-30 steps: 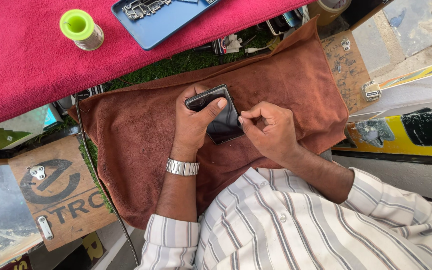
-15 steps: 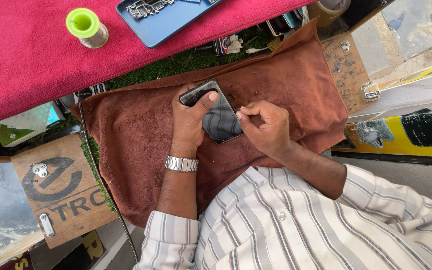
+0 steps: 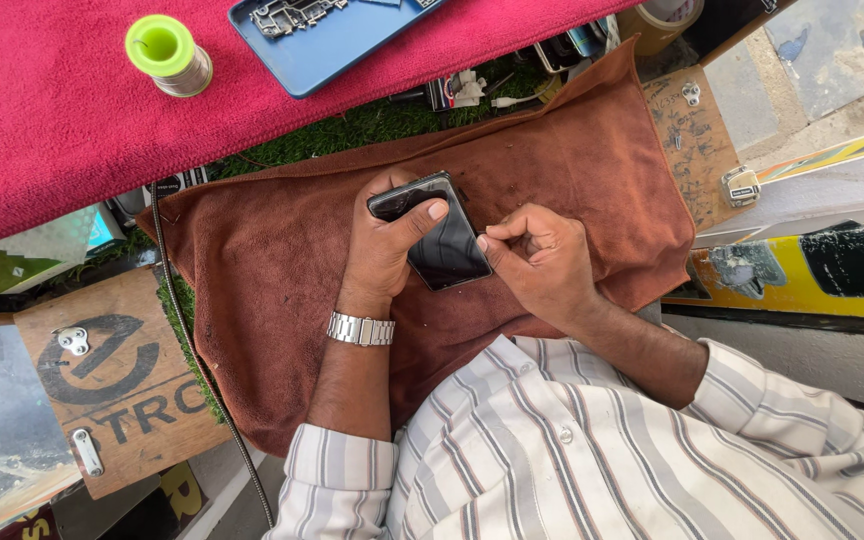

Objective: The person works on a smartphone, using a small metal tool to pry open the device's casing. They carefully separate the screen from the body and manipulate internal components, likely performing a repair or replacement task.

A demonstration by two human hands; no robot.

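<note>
Cloth comes first by size: we see a red cloth over the bench top and a brown towel spread below it, across the lap. Our left hand, a metal watch on its wrist, reaches up over the towel and wraps the phone from the left, thumb pressed across its upper end, fingers hidden behind it. Our right hand sits just to the right, fingers curled in, thumb and forefinger pressed together at the phone's right edge; whether they pinch anything small we cannot tell. The phone is a dark slab with a glossy black face, unlit, tilted with its top toward the upper left, held just above the middle of the towel. On the red cloth lies a blue tray carrying small grey metal parts at its upper end. Left of it stands a solder spool with a bright green top
</note>
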